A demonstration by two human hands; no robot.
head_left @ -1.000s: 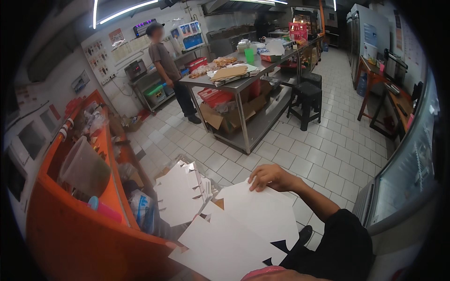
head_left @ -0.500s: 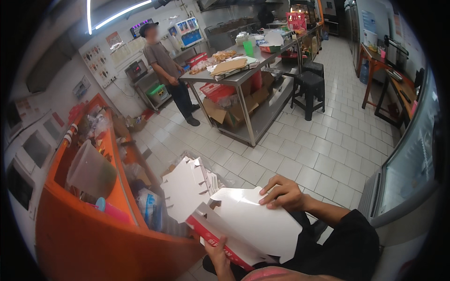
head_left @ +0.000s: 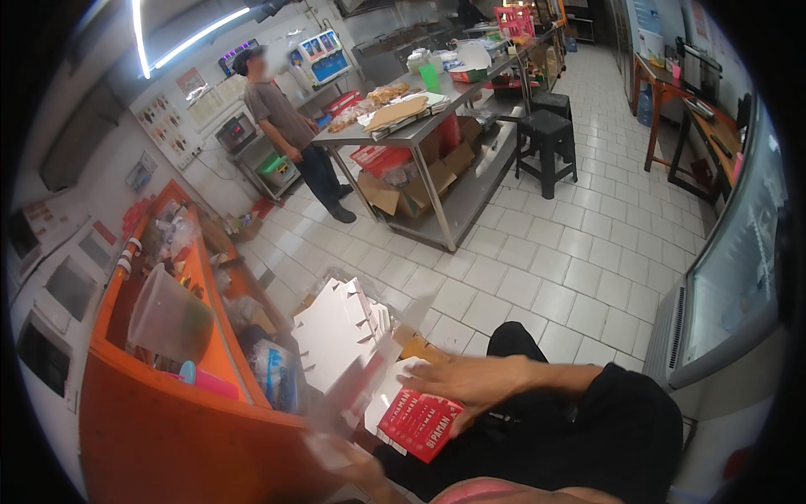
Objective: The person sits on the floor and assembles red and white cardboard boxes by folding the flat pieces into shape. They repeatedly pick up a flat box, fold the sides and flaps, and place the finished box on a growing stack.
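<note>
Tiled floor (head_left: 571,252) ahead of right hand (head_left: 478,385), which pinches red carton (head_left: 417,426) under its fingers; handling it looks like current step. Left hand (head_left: 359,469) too blurred to tell grip, white cardboard pieces (head_left: 332,332) beyond it. Next move calls for steady hold.

1) I count two hands on my feed: left hand (head_left: 353,467), right hand (head_left: 483,382)
2) One red printed carton (head_left: 420,424)
3) One stack of white card (head_left: 334,332), sheets too overlapped for me to number
4) Two black stools (head_left: 544,128)
5) One translucent bucket (head_left: 168,315)
6) One green cup (head_left: 430,77)
7) Two lit ceiling tubes (head_left: 202,38), as I see it
</note>
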